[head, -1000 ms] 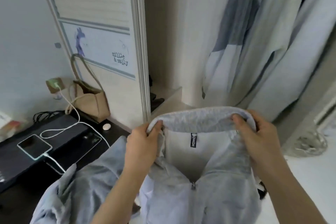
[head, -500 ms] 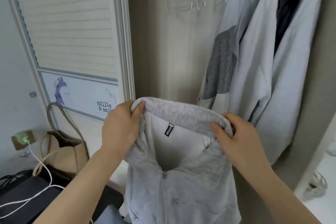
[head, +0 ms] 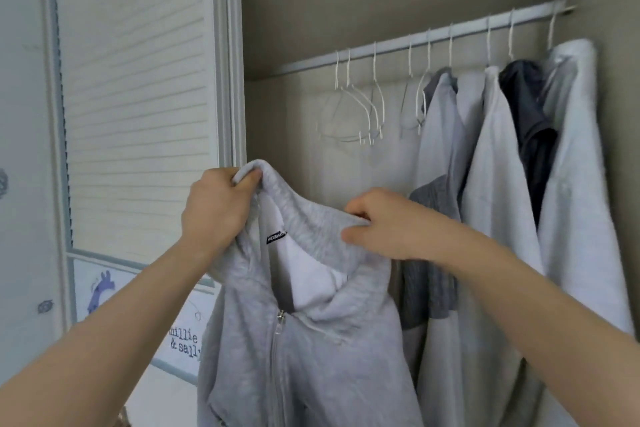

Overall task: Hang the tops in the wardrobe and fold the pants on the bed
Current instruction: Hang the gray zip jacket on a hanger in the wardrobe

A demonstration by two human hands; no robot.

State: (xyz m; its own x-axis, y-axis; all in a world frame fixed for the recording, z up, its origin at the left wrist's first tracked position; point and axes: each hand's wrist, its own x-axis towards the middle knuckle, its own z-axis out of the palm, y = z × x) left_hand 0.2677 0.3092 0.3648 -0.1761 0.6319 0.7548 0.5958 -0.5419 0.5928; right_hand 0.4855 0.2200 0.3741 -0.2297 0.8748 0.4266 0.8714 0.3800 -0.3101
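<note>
So the grey zip-up hoodie (head: 311, 357) hangs in the lower middle of the frame, held up by its hood edge: the left hand (head: 214, 208) has its fingers curled round the hood's left end at centre frame, and the right hand (head: 384, 225) pinches the other end just to the right. Both are clamped on fabric, with the zipped body dangling below them. Behind, upper right, the wardrobe rail (head: 433, 38) carries empty white hangers (head: 360, 111) and several hung tops (head: 502, 201).
</note>
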